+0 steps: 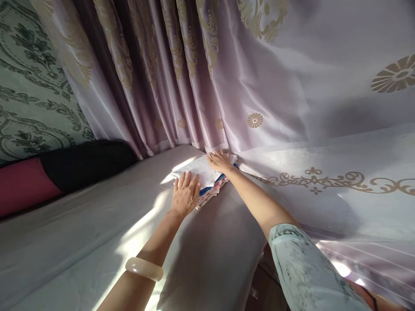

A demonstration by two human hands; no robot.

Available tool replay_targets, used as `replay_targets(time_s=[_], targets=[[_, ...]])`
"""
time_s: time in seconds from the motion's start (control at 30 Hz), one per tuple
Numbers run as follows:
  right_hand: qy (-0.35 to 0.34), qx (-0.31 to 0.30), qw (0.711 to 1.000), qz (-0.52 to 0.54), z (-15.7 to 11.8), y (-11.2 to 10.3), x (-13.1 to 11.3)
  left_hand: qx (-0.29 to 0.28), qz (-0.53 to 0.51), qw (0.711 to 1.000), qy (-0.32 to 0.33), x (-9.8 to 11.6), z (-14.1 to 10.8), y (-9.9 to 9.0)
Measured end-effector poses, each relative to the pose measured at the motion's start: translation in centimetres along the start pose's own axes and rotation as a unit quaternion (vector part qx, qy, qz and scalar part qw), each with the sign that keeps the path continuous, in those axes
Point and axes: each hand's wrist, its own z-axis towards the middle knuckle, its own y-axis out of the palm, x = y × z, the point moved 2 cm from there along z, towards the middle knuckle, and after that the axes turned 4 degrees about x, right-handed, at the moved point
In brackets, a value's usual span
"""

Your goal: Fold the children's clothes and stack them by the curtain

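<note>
A stack of folded cloths (205, 169) lies at the far corner of a grey-covered bed (97, 216). White fabric is on top, with blue, pink and patterned layers showing along its near edge. My left hand (185, 194) rests flat on the near left part of the stack, fingers spread. On the far right end of the same stack my right hand (221, 161) lies with its fingers stretched out. Both palms face down, and neither grips the fabric. The undersides of both hands are hidden.
A pale purple curtain (181, 77) with gold patterns hangs behind the stack and along the right side. A black and dark red bundle (65, 168) lies at the left, against green patterned wallpaper (29, 86). Bright sunlight streaks cross the bed.
</note>
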Motion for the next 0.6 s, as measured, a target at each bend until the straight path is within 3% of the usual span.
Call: replay_targets(time_s=[0.17,0.4,0.6], targets=[[0.049,-0.020,0.998,0.035,-0.8,0.5,0.3,-0.048,0.021,0.999,0.003,0.1,-0.8,1.0],[0.046,0.017,0.997,0.062,-1.5,1.0,0.0,-0.024,0.046,0.999,0.014,0.1,-1.4,1.2],[0.058,-0.019,0.997,0.054,-1.6,0.4,-0.4,0.000,0.073,0.996,0.049,0.1,-2.2,1.0]])
